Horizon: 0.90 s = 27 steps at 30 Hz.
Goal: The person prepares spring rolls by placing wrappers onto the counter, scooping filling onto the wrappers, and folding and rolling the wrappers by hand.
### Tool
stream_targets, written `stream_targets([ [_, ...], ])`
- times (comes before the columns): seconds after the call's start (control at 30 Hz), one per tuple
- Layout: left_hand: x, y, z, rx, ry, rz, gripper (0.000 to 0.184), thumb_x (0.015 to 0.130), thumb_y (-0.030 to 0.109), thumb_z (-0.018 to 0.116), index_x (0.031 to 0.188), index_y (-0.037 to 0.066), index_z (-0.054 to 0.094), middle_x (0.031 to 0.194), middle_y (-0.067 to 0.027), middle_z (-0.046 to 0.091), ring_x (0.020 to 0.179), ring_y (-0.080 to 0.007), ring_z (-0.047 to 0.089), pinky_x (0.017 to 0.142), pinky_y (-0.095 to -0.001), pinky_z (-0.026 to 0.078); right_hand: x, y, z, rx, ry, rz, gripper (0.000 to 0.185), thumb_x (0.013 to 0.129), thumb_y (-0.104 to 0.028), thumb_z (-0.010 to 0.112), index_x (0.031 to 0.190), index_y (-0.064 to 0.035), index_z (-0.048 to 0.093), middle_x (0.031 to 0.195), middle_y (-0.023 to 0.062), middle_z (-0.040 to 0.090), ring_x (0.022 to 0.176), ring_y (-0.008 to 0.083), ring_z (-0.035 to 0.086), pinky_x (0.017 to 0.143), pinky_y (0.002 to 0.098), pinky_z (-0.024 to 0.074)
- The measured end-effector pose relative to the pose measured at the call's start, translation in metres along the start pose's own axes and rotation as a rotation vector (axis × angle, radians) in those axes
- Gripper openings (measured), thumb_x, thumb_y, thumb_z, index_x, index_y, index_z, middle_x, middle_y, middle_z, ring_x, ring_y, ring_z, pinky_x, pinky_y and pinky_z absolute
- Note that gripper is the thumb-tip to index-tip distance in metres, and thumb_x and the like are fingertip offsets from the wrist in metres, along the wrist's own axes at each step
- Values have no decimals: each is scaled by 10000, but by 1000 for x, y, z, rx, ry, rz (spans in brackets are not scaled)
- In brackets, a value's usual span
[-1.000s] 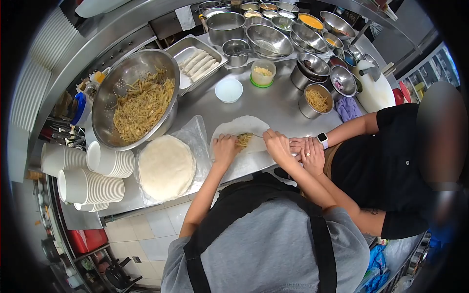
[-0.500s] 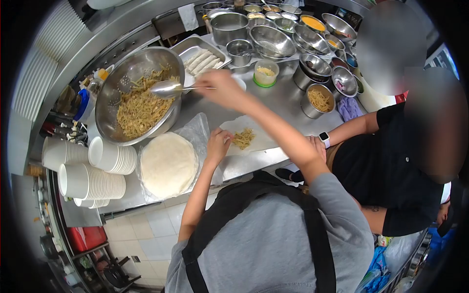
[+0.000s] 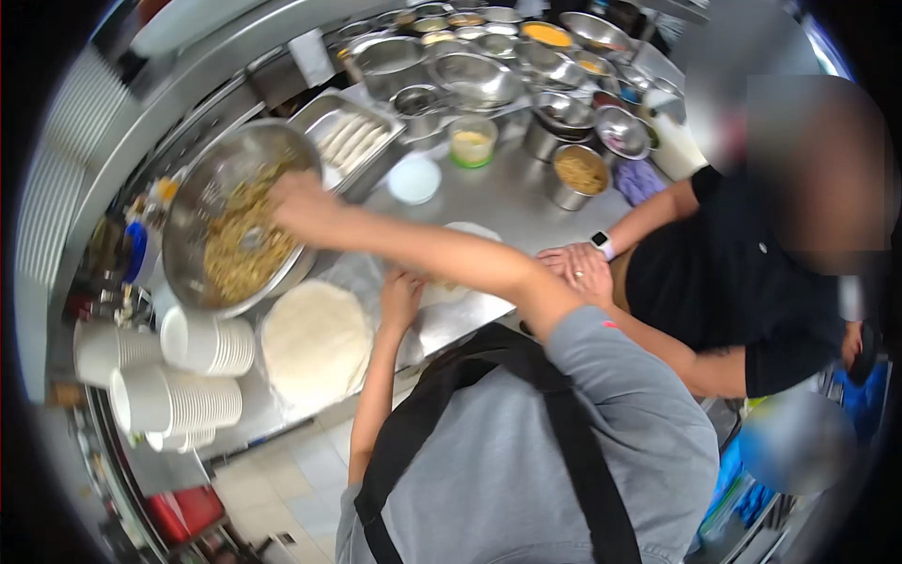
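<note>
My right hand (image 3: 305,209), blurred by motion, is closed around a spoon over the big steel bowl (image 3: 178,258). The spoon's head (image 3: 252,238) dips into the shredded, yellowish-brown filling (image 3: 230,266). My left hand (image 3: 401,296) has its fingers curled at the left edge of a thin pale wrapper (image 3: 446,293) on the steel counter. My right forearm crosses above this wrapper and hides much of it, along with the filling on it. Left of my left hand lies a stack of round pale wrappers (image 3: 317,343) on clear plastic.
White tubs (image 3: 178,399) are stacked at the left. Behind the bowl, a metal tray (image 3: 324,117) holds white rolls. A white bowl (image 3: 413,179), a green-based tub (image 3: 472,141) and several steel bowls stand farther back. A co-worker's hands (image 3: 578,266) rest by the counter's right edge.
My right hand has moved left with the spoon, from above the counter into the big bowl. The white bowl is now uncovered. My left hand stays beside the wrapper; the whole view has shifted.
</note>
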<state>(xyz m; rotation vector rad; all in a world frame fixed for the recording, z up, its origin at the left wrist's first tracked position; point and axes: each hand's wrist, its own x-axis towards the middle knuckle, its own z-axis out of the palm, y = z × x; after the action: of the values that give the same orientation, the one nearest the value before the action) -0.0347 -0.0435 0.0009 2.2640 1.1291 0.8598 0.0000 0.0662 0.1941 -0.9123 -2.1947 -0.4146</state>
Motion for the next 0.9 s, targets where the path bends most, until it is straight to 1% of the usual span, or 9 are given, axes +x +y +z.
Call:
stream_targets([
  [0.03,1,10,-6,48,1,-24,121,698,41,685,807,93,690,890,-93,594,904,-310,558,794,-409,460,-11,12,-15,81,142,30,83,630,-157,640,669,-84,645,771,75,588,798,284,571,643,406,447],
  [0.1,2,17,-13,28,-5,-45,116,696,37,697,800,87,682,884,-89,568,904,-299,543,795,-394,451,-55,38,-54,173,66,224,98,637,-133,693,696,-78,636,818,63,581,803,282,552,725,384,442],
  [0.13,2,20,-13,15,-12,-48,115,694,36,704,796,84,679,882,-87,556,904,-294,536,795,-387,446,-86,50,-67,199,144,265,125,649,-140,722,745,-91,660,821,59,576,809,275,534,709,395,433],
  [0.17,3,21,-11,13,6,-8,122,692,31,697,799,85,674,873,-85,541,893,-284,525,781,-371,446,-125,64,-67,110,75,325,127,677,-156,723,786,-109,676,838,54,576,847,260,523,726,382,419],
  [0.2,6,24,-8,31,8,22,121,688,43,702,797,87,672,881,-80,535,896,-279,519,784,-372,442,-167,65,-68,103,-132,497,135,693,-176,724,820,-143,690,908,52,569,904,257,505,772,380,400],
  [0.27,9,30,-1,64,1,87,122,680,65,711,792,90,669,898,-69,523,902,-269,507,790,-374,433,-230,58,-71,160,-517,617,143,706,-205,727,844,-180,703,982,39,545,985,258,470,809,401,371],
  [0.57,12,42,14,333,-34,119,153,637,144,740,765,118,661,935,-37,488,924,-231,477,742,-353,395,-293,36,-51,201,-493,693,165,684,-257,746,839,-220,704,1009,-4,505,1046,222,416,859,407,284],
  [0.77,13,23,12,107,-66,-27,185,614,132,757,769,142,658,978,-24,515,976,-252,474,781,-386,391,-302,49,-53,262,-470,748,142,668,-229,753,800,-214,704,1004,-17,542,1056,217,417,873,416,283],
  [0.9,27,38,5,147,-100,-105,232,619,148,768,828,148,669,1007,-19,523,1007,-252,468,813,-393,397,-300,46,-47,240,-496,769,167,654,-218,763,809,-203,705,1018,-22,555,1059,219,424,877,421,281],
])
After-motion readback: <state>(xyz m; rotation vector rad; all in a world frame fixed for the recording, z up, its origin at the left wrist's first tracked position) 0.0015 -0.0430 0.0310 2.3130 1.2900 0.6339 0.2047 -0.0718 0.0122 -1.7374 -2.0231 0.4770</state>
